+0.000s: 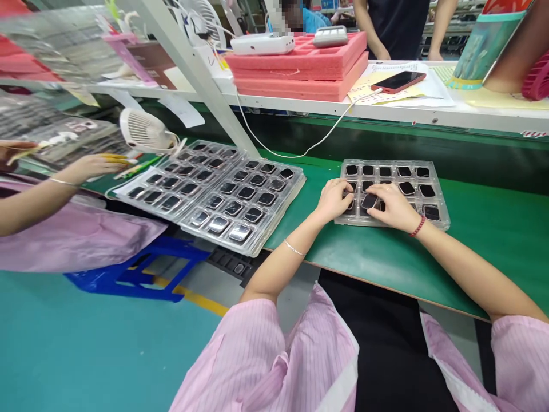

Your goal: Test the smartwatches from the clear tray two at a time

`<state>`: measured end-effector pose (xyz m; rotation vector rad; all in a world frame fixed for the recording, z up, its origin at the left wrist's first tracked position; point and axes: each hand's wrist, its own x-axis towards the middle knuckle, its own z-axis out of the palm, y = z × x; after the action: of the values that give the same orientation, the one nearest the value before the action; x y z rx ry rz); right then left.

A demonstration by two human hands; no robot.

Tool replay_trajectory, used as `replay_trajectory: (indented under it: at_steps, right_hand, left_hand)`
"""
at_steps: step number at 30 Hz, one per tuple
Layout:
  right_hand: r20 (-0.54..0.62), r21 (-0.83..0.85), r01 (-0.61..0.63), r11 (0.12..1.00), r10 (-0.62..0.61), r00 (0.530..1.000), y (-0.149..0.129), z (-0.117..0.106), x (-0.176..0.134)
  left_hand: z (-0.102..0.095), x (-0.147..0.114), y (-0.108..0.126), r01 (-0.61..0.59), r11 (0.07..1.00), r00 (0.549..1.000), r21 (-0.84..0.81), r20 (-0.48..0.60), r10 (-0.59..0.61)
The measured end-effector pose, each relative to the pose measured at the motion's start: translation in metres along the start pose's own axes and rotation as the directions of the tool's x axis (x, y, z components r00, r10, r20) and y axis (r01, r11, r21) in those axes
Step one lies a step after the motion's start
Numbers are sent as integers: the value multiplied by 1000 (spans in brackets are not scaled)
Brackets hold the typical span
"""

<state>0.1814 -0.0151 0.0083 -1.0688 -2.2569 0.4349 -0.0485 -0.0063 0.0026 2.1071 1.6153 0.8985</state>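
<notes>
Nearest the camera, at the bottom of the frame, lie pink striped sleeves and a dark lap; both forearms reach up to a clear blister tray on the green bench, centre right. The left hand rests on the tray's near left corner, fingers curled down and close together over a pocket; the right hand lies beside it, fingertips pinching or pressing a small dark square part in the near row; which of the two cannot be told.

Progress, as judged: the far row and the right-hand pockets hold dark parts, so the tray appears largely filled; the pockets beneath the hands are hidden, hence the remainder is uncertain. Two further trays, centre left, look fully loaded.

A co-worker's hand at the left edge holds something yellow, blurred; the upper left is smeared by reflections; part markings are too small to read.
</notes>
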Motion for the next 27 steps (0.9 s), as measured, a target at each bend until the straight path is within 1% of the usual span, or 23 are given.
replay_trajectory:
  at_steps: [1, 3, 6, 9, 10, 12, 14, 16, 18, 19, 20, 21, 23, 24, 25, 27]
  right_hand:
    - [8, -61, 47, 997, -47, 999, -2, 3, 1]
    - [5, -117, 82, 990, -82, 997, 0, -1, 0]
    - [-27, -149, 82, 985, -87, 996, 20, -24, -10]
    - [-56, -234, 42, 971, -56, 997, 46, -51, -26]
    - [-67, -263, 19, 965, -38, 997, 53, -57, -33]
    - [-73, -279, -17, 960, -4, 997, 62, -63, -45]
    - [-68, -247, -43, 968, 27, 997, 63, -65, -56]
    - [-79, -188, -62, 980, 48, 996, 59, -64, -62]
    - [-64, -78, -62, 995, 57, 996, 51, -64, -63]
    - [-35, 17, -69, 998, 69, 997, 47, -64, -62]
    - [1, 134, -89, 987, 90, 996, 44, -64, -59]
    - [39, 264, -131, 956, 125, 991, 41, -64, -56]
    - [111, 497, -256, 829, 231, 967, 39, -63, -47]
    - [139, 579, -314, 752, 288, 947, 40, -62, -43]
    - [161, 635, -360, 683, 338, 927, 41, -61, -39]
    - [187, 696, -412, 588, 406, 895, 46, -60, -34]
  left_hand:
    - [-1, -2, 0, -3, 999, 1000, 35, -6, 4]
    - [-2, -3, 5, -36, 997, 999, 63, -3, 37]
    - [2, -1, 22, -159, 985, 985, 66, 72, 155]
    - [17, 5, 43, -298, 953, 939, 53, 193, 283]
    - [24, 7, 49, -317, 947, 927, 45, 225, 300]
    - [37, 11, 59, -318, 948, 917, 25, 262, 301]
    - [48, 13, 65, -319, 947, 914, -18, 260, 313]
    - [54, 12, 68, -370, 923, 896, -107, 221, 384]
    - [57, 10, 69, -414, 877, 864, -245, 197, 463]
    - [57, 9, 69, -411, 854, 855, -321, 191, 483]
    - [56, 9, 69, -382, 834, 857, -399, 184, 481]
    - [56, 10, 68, -324, 815, 876, -481, 174, 450]
    - [55, 14, 64, -148, 751, 932, -644, 163, 323]
    - [54, 17, 62, -53, 699, 954, -714, 170, 247]
    - [54, 20, 59, 34, 638, 965, -769, 192, 180]
    - [52, 25, 54, 163, 535, 963, -829, 252, 97]
